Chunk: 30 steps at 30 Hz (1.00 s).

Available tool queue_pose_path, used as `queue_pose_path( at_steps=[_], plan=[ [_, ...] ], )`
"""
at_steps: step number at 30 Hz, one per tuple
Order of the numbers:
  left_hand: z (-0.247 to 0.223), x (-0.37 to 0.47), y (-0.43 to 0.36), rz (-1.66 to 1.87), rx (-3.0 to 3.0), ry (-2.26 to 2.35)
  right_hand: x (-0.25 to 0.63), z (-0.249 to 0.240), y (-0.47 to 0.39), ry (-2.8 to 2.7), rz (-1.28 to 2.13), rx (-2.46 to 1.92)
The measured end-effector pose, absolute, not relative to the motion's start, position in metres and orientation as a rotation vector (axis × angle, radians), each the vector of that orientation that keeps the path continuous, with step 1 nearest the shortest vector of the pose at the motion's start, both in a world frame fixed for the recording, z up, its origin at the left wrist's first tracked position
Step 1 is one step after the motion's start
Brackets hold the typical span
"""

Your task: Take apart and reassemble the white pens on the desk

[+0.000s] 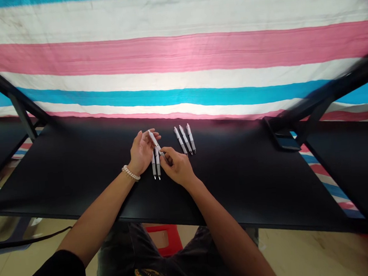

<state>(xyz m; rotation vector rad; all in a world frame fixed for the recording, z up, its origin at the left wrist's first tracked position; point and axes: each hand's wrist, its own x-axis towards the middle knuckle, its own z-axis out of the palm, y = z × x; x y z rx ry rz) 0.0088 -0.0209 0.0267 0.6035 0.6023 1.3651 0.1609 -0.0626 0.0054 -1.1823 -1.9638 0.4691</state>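
Observation:
A white pen with a grey grip [154, 139] is pinched at its lower part between the thumb and fingers of my right hand [178, 166]. It tilts up toward the left, its upper end in front of the fingers of my left hand [143, 153]. My left hand is open, palm turned up and fingers stretched out; whether it touches the pen, I cannot tell. Under the held pen, two similar pens [158, 168] lie side by side on the black table [238, 167], metal tips toward me. Three more white pens [185, 138] lie in a row beyond my right hand.
A striped pink, blue and white sheet [176, 55] hangs behind the table. Black slanted frame bars [24, 113] stand left and right. A dark flat phone-like object [282, 136] sits by the right bar. Below the table edge is a red stool [170, 240].

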Motion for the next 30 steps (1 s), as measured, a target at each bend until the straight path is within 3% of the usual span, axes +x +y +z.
queue_pose_path(
  at_steps=[9, 15, 18, 25, 30],
  plan=[
    [0.012, -0.005, -0.009, 1.518, 0.601, 0.795, 0.174, 0.007, -0.053, -1.965, 0.143, -1.767],
    [0.012, -0.007, -0.009, 1.464, 0.546, 0.813, 0.185, 0.009, -0.051, -1.942, -0.037, -1.923],
    [0.014, -0.006, -0.010, 1.467, 0.546, 0.802, 0.185, 0.012, -0.052, -1.922, 0.044, -1.855],
    [0.017, -0.005, -0.010, 1.531, 0.536, 0.822, 0.166, 0.017, -0.064, -2.245, 0.691, -1.273],
    [0.016, -0.006, -0.009, 1.523, 0.528, 0.830, 0.164, 0.017, -0.065, -2.311, 0.567, -1.345]
  ],
)
